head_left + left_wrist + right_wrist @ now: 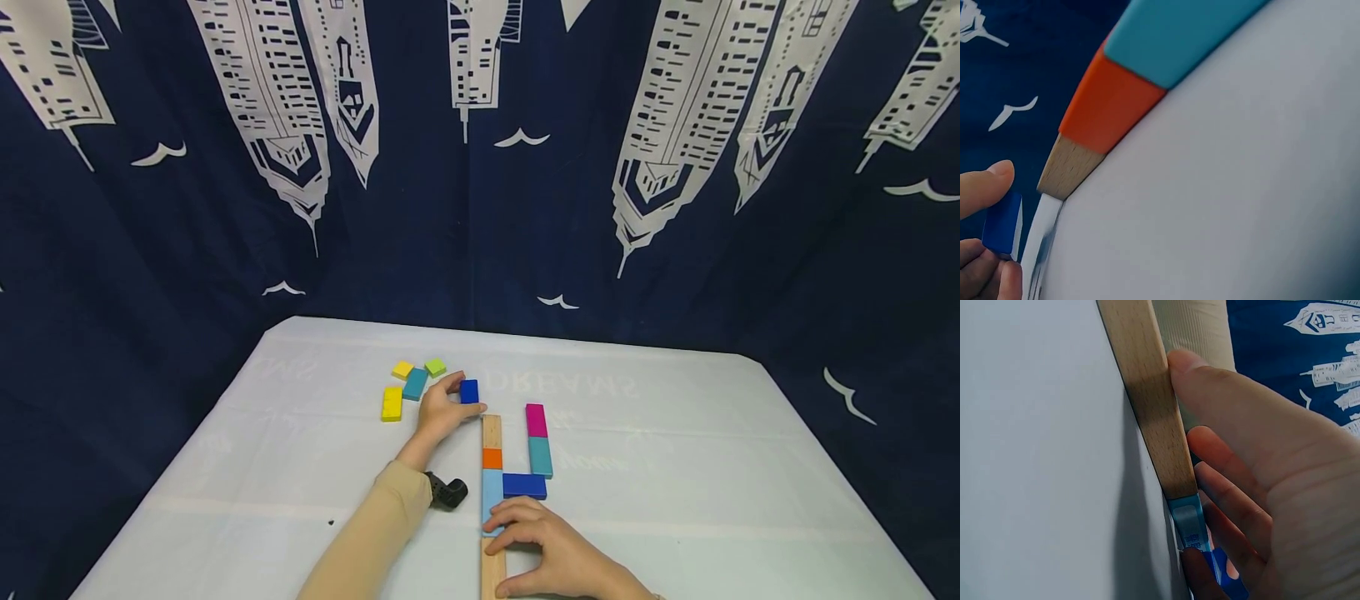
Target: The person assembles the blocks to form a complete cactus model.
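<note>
In the head view my left hand [438, 417] pinches a small dark blue block [469, 392] between thumb and fingers, just beyond the far end of a row of blocks. The left wrist view shows that blue block [1004, 224] too. A short wooden block [491, 431], an orange block [492, 459], a light blue block [492, 496] and a longer wooden block [492, 567] form the row. My right hand [555, 550] rests at the near part, its thumb on the long wooden block [1150, 394] and its fingertips along the row.
Right of the row, a dark blue block [524, 486] lies crosswise against it, with a teal block [540, 457] and a magenta block [536, 421] reaching away from it. Yellow [392, 404], teal [415, 384] and green [435, 367] blocks lie loose at the far left.
</note>
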`<move>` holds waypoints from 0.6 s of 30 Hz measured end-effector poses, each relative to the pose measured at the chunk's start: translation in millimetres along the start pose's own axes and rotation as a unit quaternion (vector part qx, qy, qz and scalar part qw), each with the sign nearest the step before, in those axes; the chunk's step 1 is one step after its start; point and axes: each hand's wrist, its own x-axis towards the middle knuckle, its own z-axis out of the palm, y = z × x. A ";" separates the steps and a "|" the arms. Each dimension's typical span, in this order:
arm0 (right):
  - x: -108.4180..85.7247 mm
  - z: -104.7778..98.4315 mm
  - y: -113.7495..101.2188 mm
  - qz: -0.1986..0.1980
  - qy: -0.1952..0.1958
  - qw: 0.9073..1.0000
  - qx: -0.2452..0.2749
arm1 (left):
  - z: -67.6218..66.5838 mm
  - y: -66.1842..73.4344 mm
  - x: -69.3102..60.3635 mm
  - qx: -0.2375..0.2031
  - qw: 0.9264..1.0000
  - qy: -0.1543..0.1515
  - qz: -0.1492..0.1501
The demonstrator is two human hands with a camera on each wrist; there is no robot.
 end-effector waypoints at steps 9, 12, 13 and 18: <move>8.2 -9.4 -18.3 -0.001 0.002 1.000 0.010 | 16.9 13.5 6.2 -0.003 0.999 -0.040 0.011; 3.3 -3.8 -7.1 0.008 -0.004 1.000 0.012 | 21.8 14.8 6.3 0.006 0.999 -0.042 0.012; 2.2 -2.9 -5.1 0.008 -0.005 1.000 0.012 | 23.2 14.7 6.5 0.010 0.999 -0.041 0.013; 0.3 -1.6 -2.8 0.014 -0.007 1.000 0.016 | 26.7 14.6 6.3 -0.005 0.999 -0.045 0.007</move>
